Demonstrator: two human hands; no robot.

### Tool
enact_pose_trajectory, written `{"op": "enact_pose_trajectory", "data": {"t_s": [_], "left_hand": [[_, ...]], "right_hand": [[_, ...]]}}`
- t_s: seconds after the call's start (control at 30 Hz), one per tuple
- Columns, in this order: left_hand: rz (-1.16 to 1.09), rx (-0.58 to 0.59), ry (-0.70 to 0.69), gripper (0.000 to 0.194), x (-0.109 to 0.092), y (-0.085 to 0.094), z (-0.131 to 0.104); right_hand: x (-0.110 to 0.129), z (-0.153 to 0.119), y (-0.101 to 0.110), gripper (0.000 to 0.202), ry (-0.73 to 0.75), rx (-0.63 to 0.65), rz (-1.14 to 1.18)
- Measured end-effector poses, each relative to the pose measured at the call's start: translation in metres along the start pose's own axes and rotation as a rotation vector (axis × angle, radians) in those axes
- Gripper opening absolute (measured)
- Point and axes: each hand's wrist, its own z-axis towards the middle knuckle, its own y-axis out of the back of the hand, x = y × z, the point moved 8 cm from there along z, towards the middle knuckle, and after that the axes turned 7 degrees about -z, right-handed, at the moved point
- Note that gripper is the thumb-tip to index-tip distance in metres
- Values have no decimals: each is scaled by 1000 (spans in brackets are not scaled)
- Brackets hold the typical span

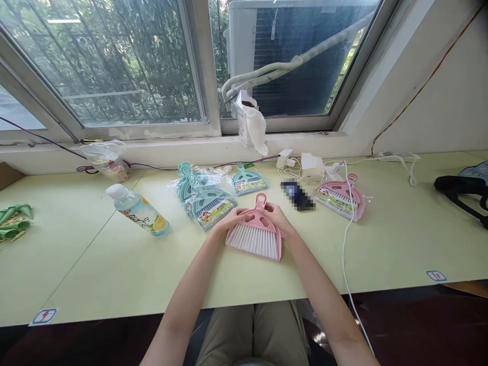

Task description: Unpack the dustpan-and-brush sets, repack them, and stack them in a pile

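Observation:
A pink hand brush [256,235] with white bristles lies nested on a pink dustpan [279,250], close to the table's front. My left hand [232,219] grips the set at its left shoulder, fingers curled near the brush's cut-out. On the other side my right hand [277,215] holds the right shoulder, thumb on the pink top. The handle with its hanging hole points away from me between both hands. Just beyond my left hand are several bagged green brush-and-dustpan sets [206,195]. Another green set [248,181] lies behind the pink one.
To the left lies a tilted drink bottle [139,209]; a plastic bag [110,160] sits behind it. A packaged pink set [341,197] is at right, crossed by a white cable [345,254]. A blurred dark object [298,195], white chargers [310,165] and a black strap [459,188] also lie there.

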Motion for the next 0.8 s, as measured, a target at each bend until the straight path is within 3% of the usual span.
{"op": "enact_pose_trajectory", "data": {"t_s": [0.1, 0.17, 0.27, 0.4, 0.6, 0.8], "left_hand": [[23, 73, 106, 41, 6, 1, -6], [-7, 65, 111, 45, 8, 4, -8], [-134, -26, 79, 48, 10, 11, -5], [-301, -241, -8, 50, 11, 28, 0], [-404, -432, -148, 51, 6, 48, 0], [-387, -442, -192, 56, 4, 48, 2]], "right_hand": [[1, 3, 12, 48, 32, -6, -12], [3, 4, 24, 41, 131, -51, -150], [-1, 3, 42, 26, 218, -177, -601], [-15, 3, 51, 34, 181, -175, -1002], [-18, 9, 57, 19, 180, -185, -1053], [-24, 8, 59, 17, 51, -137, -957]]}}
